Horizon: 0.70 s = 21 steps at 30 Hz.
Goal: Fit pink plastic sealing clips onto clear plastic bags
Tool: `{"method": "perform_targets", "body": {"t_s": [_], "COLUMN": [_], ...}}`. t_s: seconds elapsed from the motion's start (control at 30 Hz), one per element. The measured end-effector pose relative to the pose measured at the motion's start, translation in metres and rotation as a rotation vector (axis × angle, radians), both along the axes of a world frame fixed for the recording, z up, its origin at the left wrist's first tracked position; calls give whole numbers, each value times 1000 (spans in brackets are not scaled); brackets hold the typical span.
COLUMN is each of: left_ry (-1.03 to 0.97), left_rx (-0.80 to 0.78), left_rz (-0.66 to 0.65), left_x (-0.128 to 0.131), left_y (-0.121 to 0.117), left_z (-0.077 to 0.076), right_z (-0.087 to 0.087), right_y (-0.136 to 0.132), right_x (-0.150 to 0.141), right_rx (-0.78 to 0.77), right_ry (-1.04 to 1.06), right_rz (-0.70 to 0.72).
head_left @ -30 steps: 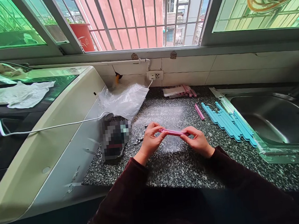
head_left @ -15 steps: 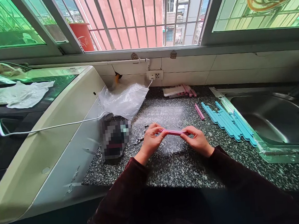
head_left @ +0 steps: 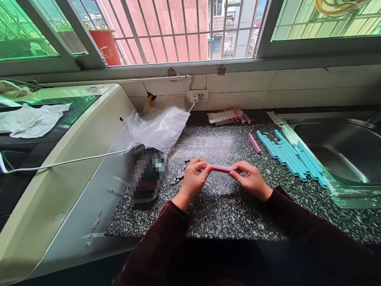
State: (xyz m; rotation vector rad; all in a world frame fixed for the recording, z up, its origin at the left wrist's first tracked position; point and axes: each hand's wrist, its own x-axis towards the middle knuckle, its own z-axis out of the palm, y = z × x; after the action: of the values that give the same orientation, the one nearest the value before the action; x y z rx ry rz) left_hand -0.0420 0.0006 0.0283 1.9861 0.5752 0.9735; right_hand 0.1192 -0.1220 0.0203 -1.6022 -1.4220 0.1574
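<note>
A slim pink plastic strip point(head_left: 222, 169), which looks like a bag-sealing clip, is held level above the dark speckled counter. My left hand point(head_left: 195, 177) pinches its left end between thumb and fingers. At the other end, the thumb and fingers of my right hand point(head_left: 249, 179) are closed on it. Another pink strip point(head_left: 254, 142) lies on the counter beyond my right hand. To its right, several light blue strips point(head_left: 290, 155) of similar shape are spread in a loose pile. The fingers partly hide both ends of the held strip.
A steel sink point(head_left: 354, 146) is at the right. Clear packets point(head_left: 221, 116) with pink strips lie by the wall. A clear plastic bag point(head_left: 165, 125) and a blurred-out dark object point(head_left: 147, 178) stand left, beside a cream appliance point(head_left: 88, 156) crossed by a white cable point(head_left: 68, 162).
Both hands keep their grip on the pink strip in nearly the same place. The strip seems slightly turned, and the other objects lie as before.
</note>
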Motion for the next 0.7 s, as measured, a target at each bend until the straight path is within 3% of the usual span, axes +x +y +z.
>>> {"method": "perform_targets", "body": {"t_s": [0.2,0.37,0.7], "left_ry": [47,157,233], "left_rx": [-90,-132,-145], "left_rz": [-62,-206,-340], "left_x": [4,7,5], "left_y": [1,-5,-4], "left_z": [-6,-10,-5], "right_z": [2,3,7], "right_y": [-1,-2,-4], "right_x": [-1,-1,-2], "right_rx": [36,70,146], "right_ry": [13,24,-2], "right_rz": [-18,-45,-60]}}
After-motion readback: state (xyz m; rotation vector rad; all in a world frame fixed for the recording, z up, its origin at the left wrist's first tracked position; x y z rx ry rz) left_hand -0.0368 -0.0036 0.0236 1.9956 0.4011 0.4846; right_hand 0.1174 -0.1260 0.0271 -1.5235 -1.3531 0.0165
